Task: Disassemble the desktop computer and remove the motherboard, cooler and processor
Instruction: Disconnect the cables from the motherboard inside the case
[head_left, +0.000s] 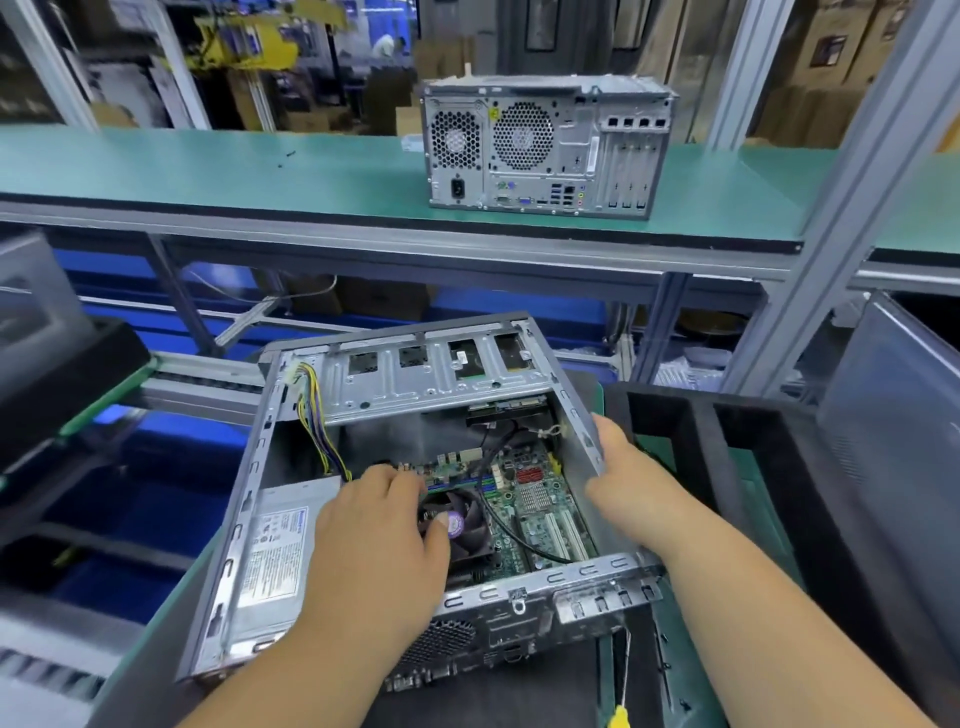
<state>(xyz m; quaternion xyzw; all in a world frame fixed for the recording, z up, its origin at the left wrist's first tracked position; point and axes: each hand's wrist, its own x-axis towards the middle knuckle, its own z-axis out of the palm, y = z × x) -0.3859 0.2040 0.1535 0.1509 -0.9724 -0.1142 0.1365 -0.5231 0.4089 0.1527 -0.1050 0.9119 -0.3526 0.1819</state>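
Open computer case (415, 467) lying on its side on green worktop (670, 649), near front edge, side panel off, interior facing up. Motherboard (540, 499) seated on case floor, right half; cooler (462, 525) with fan mounted at board's left part; processor not visible. Power supply (275, 545) at case's near-left corner; yellow and black wire bundle (317, 415) along left wall. Left hand (379, 525) inside case, fingers (410, 480) loosely bent, resting on cooler's top, not closed round it. Right hand (623, 478) gripping case right wall (582, 431), thumb over rim. Black foam tray (727, 447) close against right side. Second tower (545, 145) upright on upper shelf (260, 176), well apart. Open room inside case between power supply and drive cage (426, 374).
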